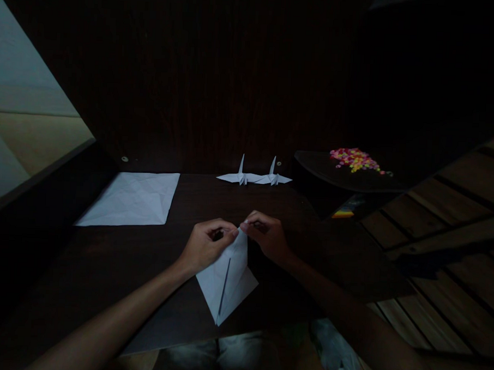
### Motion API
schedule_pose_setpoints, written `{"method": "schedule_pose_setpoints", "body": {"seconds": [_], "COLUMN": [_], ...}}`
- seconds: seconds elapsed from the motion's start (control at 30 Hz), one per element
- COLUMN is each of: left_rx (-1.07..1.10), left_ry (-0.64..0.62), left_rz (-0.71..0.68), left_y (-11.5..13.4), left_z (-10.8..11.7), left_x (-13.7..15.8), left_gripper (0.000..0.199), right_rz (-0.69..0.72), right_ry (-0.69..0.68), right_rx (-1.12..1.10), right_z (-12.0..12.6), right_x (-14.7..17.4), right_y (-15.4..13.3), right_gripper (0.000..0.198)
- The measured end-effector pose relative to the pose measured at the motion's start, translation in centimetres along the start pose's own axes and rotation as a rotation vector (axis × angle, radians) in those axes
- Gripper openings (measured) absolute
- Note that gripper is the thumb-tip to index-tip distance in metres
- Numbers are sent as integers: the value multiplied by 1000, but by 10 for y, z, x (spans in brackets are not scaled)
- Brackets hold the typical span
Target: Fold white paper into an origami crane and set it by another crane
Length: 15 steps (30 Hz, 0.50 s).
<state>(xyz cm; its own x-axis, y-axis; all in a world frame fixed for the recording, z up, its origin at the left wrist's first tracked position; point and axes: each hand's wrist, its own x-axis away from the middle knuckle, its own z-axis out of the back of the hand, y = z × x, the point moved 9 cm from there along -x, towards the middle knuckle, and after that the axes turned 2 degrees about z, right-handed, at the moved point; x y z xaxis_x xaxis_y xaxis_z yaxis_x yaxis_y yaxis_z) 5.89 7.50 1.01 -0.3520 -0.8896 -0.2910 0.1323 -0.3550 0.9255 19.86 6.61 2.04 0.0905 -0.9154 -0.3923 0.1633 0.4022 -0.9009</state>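
A partly folded sheet of white origami paper (pixel 228 279) lies on the dark table in front of me, its lower point towards me and a dark slit running up its middle. My left hand (pixel 208 241) pinches the upper left edge near the top, thumb against the fingers. At the top tip, my right hand (pixel 268 235) is closed with thumb and fingertips on the paper. Farther back, two folded white paper cranes (pixel 242 177) stand side by side with their wings meeting. A flat, creased sheet of white paper (pixel 138 198) rests at the left.
A dark upright panel (pixel 218 85) rises behind the table, and a low dark side wall (pixel 38 176) borders the left. To the right, a rounded shelf (pixel 313 163) bears a heap of small colourful pieces (pixel 357 158). Wooden slats (pixel 438 215) show beyond it.
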Motion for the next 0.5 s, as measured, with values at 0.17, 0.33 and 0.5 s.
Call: {"method": "schedule_pose_setpoints", "body": {"seconds": [0.17,0.33,0.5], "left_rx": [-54,5,66], "left_ry": [-18,46,132], "left_rz": [-36,19,108], "left_y": [9,8,0], "left_z": [1,8,15], "left_x": [0,-2,-3], "left_gripper": [19,20,21], "right_rz": [-37,-68,-42], "right_ry": [-27,-16,-24], "right_rx": [-31,-74,-21], "right_z": [-3,-4,-3], "right_x": [0,1,0], "right_y": [0,2,2], "right_gripper": [25,22,22]}}
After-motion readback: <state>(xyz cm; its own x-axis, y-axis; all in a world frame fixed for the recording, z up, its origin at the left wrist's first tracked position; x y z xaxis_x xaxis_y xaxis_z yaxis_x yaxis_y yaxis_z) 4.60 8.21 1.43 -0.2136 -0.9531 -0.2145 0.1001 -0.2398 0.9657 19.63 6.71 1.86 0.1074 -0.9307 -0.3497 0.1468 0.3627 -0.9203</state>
